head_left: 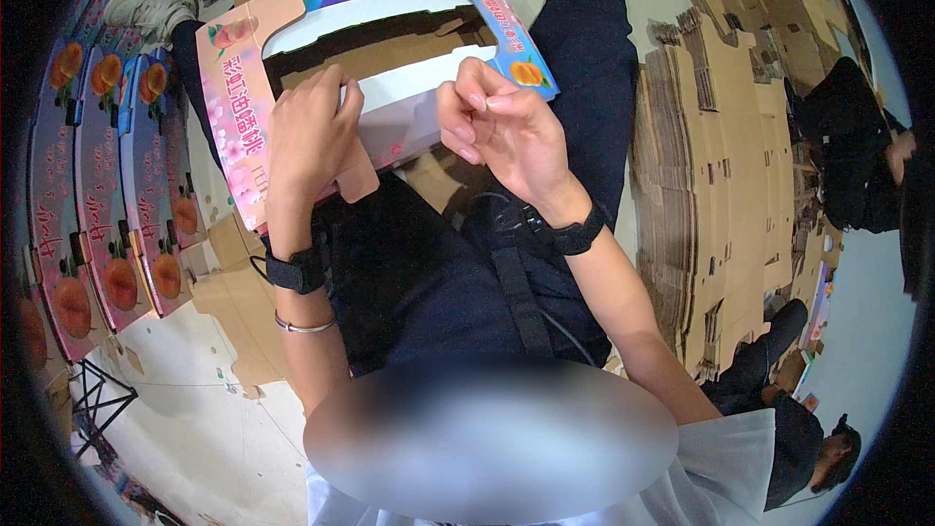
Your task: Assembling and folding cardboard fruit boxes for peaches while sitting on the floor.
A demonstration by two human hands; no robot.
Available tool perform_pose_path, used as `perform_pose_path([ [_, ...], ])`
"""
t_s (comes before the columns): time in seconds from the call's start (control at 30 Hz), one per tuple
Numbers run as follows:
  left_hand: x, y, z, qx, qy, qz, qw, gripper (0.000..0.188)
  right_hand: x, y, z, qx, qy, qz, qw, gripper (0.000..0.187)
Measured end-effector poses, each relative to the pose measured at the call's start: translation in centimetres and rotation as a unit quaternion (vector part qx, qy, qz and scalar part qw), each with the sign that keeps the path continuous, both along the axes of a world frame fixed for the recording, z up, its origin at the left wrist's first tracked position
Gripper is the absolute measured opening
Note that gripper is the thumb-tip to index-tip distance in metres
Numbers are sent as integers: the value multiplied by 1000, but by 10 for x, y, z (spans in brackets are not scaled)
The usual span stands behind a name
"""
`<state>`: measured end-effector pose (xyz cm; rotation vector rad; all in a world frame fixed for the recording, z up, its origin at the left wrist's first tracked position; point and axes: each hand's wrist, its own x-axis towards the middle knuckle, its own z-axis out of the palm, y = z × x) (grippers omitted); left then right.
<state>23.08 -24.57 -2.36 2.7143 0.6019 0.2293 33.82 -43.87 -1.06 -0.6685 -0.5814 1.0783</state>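
Observation:
A printed cardboard fruit box (385, 127) rests across my legs, pink at the left end and blue at the right, with fruit pictures. A wide opening in its upper face shows bare brown board inside. My left hand (317, 127) is closed over the box's near wall, left of the middle, beside a loose pink flap (357, 173). Just above the near right edge, my right hand (506, 127) is turned palm up. Its fingers curl in and the thumb meets the index finger; whether anything small is pinched there cannot be made out.
Flat printed box blanks (93, 195) stand in rows on the left. Stacks of brown cardboard (716, 205) lie on the right, with more at the far side. A black metal frame (100, 404) is at lower left. Other people (852, 146) sit at the right.

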Motion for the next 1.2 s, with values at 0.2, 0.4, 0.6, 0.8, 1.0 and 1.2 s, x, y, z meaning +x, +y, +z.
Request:
perform_pose_path([
  [0.2, -1, 0, 0, -9, -16, -3, 1000, 29, 0, 1, -2, 6, 3, -6, 1000, 20],
  [0.4, -1, -1, 1, -10, -14, -4, 1000, 28, 0, 2, -2, 9, 7, -21, 1000, 18],
  [0.6, 0, -3, 1, 5, -38, -5, 999, 25, -1, 2, -3, 7, 9, -41, 999, 18],
  [0.8, -1, -3, 0, 12, -46, -4, 999, 24, 5, 2, -7, 23, 64, -24, 997, 19],
  [1.0, -1, -2, -2, 20, -52, -10, 998, 23, 9, -1, -13, 119, 293, -2, 949, 21],
  [1.2, -1, -3, -2, 25, -61, -12, 998, 22, 7, -5, -18, 112, 326, -33, 938, 20],
])
